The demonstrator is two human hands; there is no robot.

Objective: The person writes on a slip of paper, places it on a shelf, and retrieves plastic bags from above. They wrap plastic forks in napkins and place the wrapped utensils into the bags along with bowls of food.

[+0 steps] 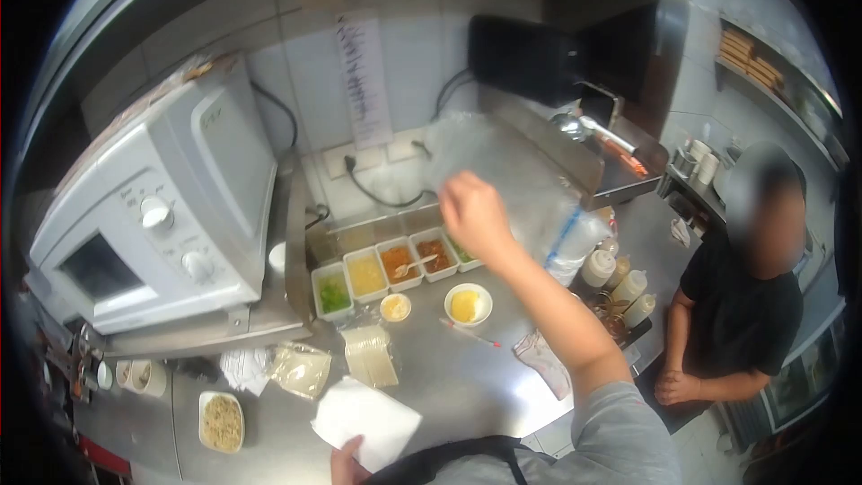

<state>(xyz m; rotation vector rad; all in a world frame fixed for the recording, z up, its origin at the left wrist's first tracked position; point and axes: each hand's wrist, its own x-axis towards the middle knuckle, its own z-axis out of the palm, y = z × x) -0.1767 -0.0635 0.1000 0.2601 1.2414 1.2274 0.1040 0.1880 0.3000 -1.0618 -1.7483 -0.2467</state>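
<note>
My left hand [348, 462] grips the lower edge of a folded sheet of white paper [370, 418] at the front of the steel counter. Raised in front of the back wall, my right hand [471, 211] has its fingers curled closed, and I cannot tell what is in them. Clear plastic bags [521, 180] hang right behind and beside this hand. Below it stand white tubs with green topping [333, 291], yellow topping [366, 275], orange topping with a spoon [400, 262] and brown topping [435, 255].
A white bowl [480, 295] of yellow food and a small cup [395, 307] sit mid-counter. Packets [370, 355], a noodle tray [222, 422] and a cloth [541, 361] lie nearby. Squeeze bottles [631, 286] stand right. A microwave [171, 207] is left; another person [741, 305] stands right.
</note>
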